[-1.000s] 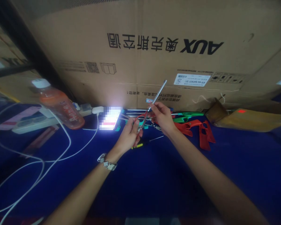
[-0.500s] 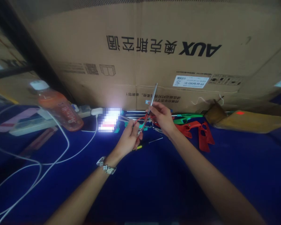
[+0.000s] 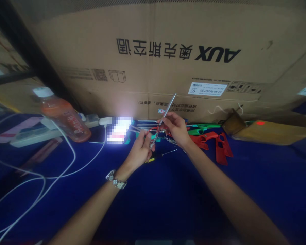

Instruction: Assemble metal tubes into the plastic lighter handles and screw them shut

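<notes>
My right hand (image 3: 177, 129) pinches a thin silver rod (image 3: 169, 107) that points up and to the right. My left hand (image 3: 140, 148), with a bracelet at the wrist, is closed around the wires and small metal parts at the rod's lower end. A thin red wire (image 3: 153, 129) loops between the two hands. Below the left fingers lies a small screwdriver with a yellow handle (image 3: 151, 160). Red plastic shells (image 3: 223, 149) and a green piece (image 3: 205, 126) lie right of my right hand.
A large cardboard box (image 3: 91, 34) stands behind the blue surface (image 3: 163, 204). At left are a bottle of red drink (image 3: 66, 117), a power strip (image 3: 33, 136), white cables (image 3: 73, 156) and a bright, blurred-out screen (image 3: 119, 131). A yellowish package (image 3: 275, 132) lies at right.
The silver rod has tilted further to the right, its upper tip now lower and more rightward. Both hands have stayed almost in place.
</notes>
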A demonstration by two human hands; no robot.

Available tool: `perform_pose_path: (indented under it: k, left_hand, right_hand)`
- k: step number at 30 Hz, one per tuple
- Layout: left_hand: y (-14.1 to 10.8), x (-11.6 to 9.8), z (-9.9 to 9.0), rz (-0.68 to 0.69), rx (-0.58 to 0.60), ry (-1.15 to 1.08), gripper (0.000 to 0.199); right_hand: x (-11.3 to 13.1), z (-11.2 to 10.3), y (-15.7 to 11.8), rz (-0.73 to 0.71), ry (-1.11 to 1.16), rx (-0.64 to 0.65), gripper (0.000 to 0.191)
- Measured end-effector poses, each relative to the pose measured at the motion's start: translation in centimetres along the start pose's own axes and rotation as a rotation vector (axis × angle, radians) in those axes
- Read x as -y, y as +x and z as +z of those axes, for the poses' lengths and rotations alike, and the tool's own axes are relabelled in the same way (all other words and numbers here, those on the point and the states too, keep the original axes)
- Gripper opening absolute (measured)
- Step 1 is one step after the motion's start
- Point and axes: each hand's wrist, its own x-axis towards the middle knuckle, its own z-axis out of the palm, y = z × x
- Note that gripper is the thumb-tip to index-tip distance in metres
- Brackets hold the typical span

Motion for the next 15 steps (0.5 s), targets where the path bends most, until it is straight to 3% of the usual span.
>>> perform_pose_path:
  k: [15]
  left_hand:
    - [0.0,0.35,-0.23,-0.012,0.01,-0.002,0.034]
  right_hand:
    - [0.2,-0.75,-0.04,0.143,0.049,0.126,0.053]
